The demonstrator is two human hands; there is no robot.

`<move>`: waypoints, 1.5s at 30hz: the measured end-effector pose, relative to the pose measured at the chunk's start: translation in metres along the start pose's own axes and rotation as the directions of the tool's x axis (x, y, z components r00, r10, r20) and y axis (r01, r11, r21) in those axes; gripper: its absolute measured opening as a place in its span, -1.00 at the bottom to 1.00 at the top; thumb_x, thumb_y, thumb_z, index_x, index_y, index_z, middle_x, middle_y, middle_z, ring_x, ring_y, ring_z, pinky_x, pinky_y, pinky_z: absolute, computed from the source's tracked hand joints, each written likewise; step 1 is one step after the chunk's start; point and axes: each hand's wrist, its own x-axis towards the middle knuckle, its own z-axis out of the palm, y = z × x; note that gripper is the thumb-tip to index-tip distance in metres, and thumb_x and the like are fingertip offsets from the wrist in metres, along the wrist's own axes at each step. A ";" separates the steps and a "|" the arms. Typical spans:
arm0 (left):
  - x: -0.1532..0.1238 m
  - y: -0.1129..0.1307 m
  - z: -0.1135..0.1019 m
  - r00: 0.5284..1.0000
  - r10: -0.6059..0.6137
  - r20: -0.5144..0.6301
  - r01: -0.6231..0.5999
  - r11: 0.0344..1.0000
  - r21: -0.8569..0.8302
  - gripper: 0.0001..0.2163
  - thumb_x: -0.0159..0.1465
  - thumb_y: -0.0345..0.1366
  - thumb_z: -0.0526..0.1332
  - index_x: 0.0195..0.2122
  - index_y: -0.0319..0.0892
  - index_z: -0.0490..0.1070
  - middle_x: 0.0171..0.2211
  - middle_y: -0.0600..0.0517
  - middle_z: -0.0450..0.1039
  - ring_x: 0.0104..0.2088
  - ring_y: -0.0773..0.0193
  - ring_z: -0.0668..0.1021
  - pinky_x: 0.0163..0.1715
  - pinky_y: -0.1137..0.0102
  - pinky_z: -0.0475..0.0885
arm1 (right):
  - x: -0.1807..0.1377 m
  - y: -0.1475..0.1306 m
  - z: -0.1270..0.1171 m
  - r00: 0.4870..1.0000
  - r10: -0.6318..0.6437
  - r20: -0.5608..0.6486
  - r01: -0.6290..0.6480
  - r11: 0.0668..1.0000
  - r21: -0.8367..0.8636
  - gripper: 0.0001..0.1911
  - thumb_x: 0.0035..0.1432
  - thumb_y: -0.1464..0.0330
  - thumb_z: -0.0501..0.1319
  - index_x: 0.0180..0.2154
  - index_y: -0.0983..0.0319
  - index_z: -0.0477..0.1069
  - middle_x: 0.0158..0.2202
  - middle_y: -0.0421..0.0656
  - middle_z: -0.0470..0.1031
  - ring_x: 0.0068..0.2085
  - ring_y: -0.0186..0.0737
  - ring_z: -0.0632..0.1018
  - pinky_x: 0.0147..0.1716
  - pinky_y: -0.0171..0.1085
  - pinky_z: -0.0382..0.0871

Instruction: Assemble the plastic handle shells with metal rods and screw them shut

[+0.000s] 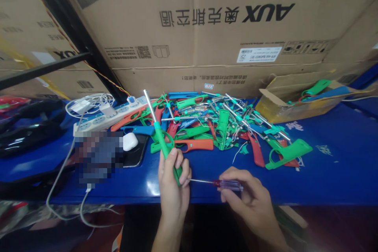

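Observation:
My left hand [173, 179] is closed round a green plastic lighter gun [162, 136] with a silver metal tube, held upright and tilted left over the front of the blue table [325, 173]. My right hand [248, 201] is closed on a screwdriver [227, 184] with a clear and red handle. Its thin shaft lies level and its tip touches the green handle by my left fingers.
A heap of green, red, orange and blue lighter guns [218, 126] lies behind my hands. An open cardboard box [298, 100] with more stands at the right. At the left are a power strip [109, 116], cables, a phone with a white earbud case [130, 141] and large cartons behind.

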 end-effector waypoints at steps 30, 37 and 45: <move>0.002 -0.001 -0.005 0.994 -0.098 0.058 0.092 0.992 0.089 -0.73 0.29 -0.26 0.37 -0.28 -0.12 0.23 -0.49 0.25 0.12 -0.71 0.60 0.13 -0.79 0.66 -0.03 | -0.003 -0.009 0.001 0.981 0.184 0.060 -0.168 0.965 -0.202 -0.82 0.37 0.18 0.20 -0.16 0.13 0.46 -0.32 -0.19 0.53 -0.36 -0.26 0.51 -0.36 -0.34 0.38; 0.002 0.001 -0.004 0.994 -0.105 0.039 0.102 0.991 0.085 -0.70 0.28 -0.25 0.38 -0.32 -0.12 0.20 -0.49 0.25 0.11 -0.70 0.60 0.13 -0.79 0.65 -0.05 | 0.005 -0.006 -0.003 0.975 0.187 0.118 -0.143 0.941 -0.308 -0.68 0.42 0.15 0.15 -0.35 0.16 0.41 -0.50 -0.25 0.46 -0.45 -0.29 0.45 -0.40 -0.32 0.28; 0.002 0.000 -0.004 0.994 -0.099 0.041 0.096 0.993 0.069 -0.70 0.27 -0.24 0.39 -0.32 -0.13 0.21 -0.49 0.24 0.13 -0.70 0.59 0.14 -0.79 0.64 -0.04 | 0.007 -0.012 -0.002 0.982 0.148 0.117 -0.101 0.937 -0.335 -0.71 0.43 0.18 0.11 -0.32 0.16 0.42 -0.48 -0.26 0.43 -0.45 -0.29 0.42 -0.40 -0.33 0.27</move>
